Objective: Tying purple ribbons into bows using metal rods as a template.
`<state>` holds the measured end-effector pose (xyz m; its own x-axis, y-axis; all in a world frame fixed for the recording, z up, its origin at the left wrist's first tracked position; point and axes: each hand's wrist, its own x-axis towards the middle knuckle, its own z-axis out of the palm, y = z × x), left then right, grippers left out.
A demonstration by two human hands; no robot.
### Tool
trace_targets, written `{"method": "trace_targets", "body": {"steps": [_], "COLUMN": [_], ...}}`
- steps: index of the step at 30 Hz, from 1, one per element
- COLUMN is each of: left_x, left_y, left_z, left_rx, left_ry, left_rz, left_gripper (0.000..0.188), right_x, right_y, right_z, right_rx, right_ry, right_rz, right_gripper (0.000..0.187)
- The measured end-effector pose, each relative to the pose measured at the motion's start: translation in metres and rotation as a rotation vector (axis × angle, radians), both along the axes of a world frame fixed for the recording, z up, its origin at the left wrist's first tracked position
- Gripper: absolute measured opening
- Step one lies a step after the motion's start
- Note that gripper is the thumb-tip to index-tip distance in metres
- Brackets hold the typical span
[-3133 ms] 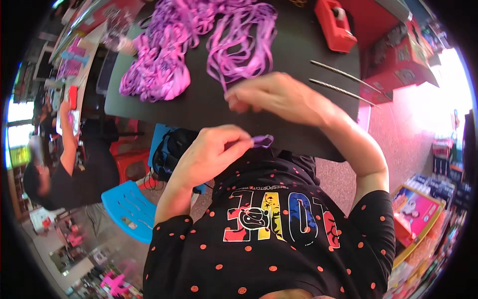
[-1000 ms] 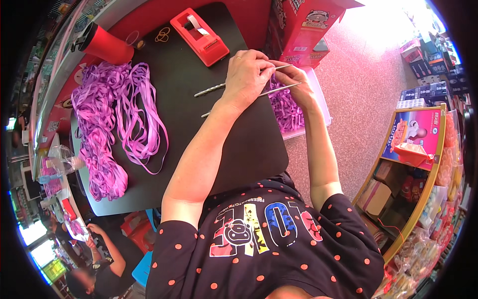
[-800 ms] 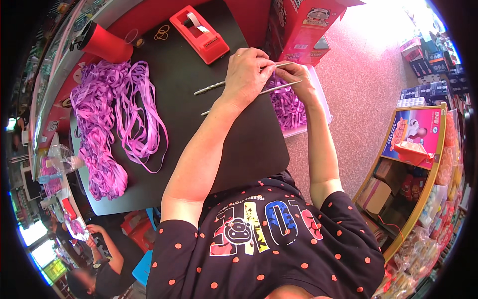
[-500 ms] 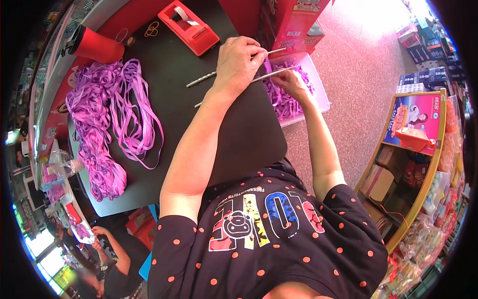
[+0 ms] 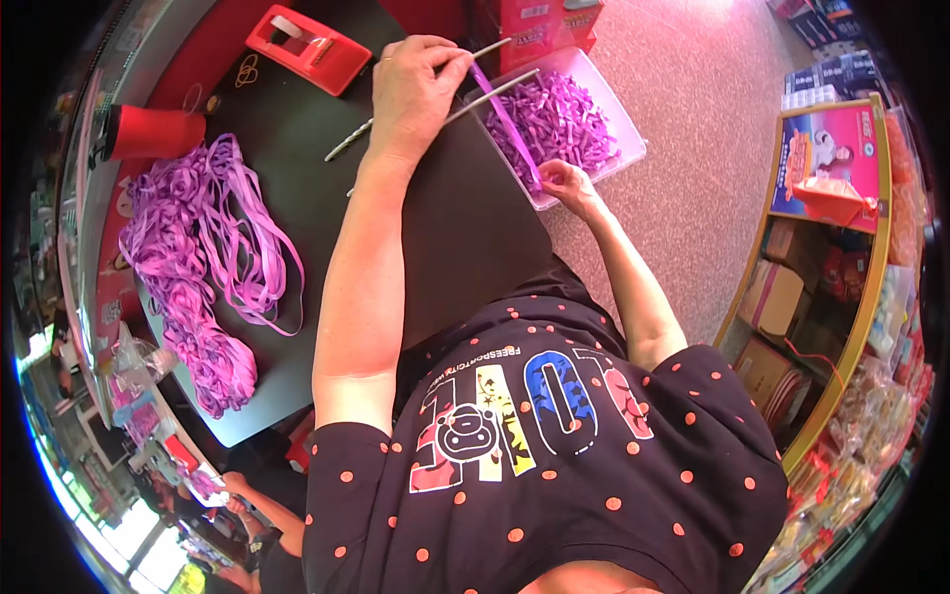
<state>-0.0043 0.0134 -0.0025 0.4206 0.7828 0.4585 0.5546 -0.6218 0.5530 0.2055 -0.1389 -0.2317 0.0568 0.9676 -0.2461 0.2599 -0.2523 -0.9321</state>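
Brt overall; floor (image 5: pixel 683 148) washed-out approx 1 o'clock, windows (image 5: pixel 134 533) blown out at 8; fisheye bends edges, corners blk.

Black tabletop (image 5: pixel 470 233) at my front, red panel (image 5: pixel 203 64) past its far-left corner. Speckled floor (image 5: pixel 683 168) off right edge, open-shelved cabinet (image 5: pixel 876 198) beyond.

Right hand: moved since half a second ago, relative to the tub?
Yes. Against the pale pink tub, the right hand has shifted toward the person, from over its middle to its near edge.
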Motion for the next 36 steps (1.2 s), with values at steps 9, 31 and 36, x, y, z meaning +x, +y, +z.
{"method": "trace_targets", "body": {"steps": [9,31,36], "left_x": [0.003,-0.003,0.001], "left_y": [-0.003,0.015,0.013], "left_z": [0.0,-0.014,-0.013], "left_rx": [-0.009,-0.002,0.058], "left_ry": [-0.037,-0.042,0.001], "left_rz": [0.015,-0.021,-0.062], "left_gripper": [0.018,0.02,0.02], "right_x": [-0.002,-0.002,-0.002], "right_y": [-0.048,-0.15,-0.153], "right_z": [0.018,0.184,0.184], "right_rx": [0.333,0.769,0.701], "right_ry": [-0.138,-0.376,-0.417], "right_rz": [0.075,0.084,0.135], "right_gripper": [0.016,0.017,0.021]}}
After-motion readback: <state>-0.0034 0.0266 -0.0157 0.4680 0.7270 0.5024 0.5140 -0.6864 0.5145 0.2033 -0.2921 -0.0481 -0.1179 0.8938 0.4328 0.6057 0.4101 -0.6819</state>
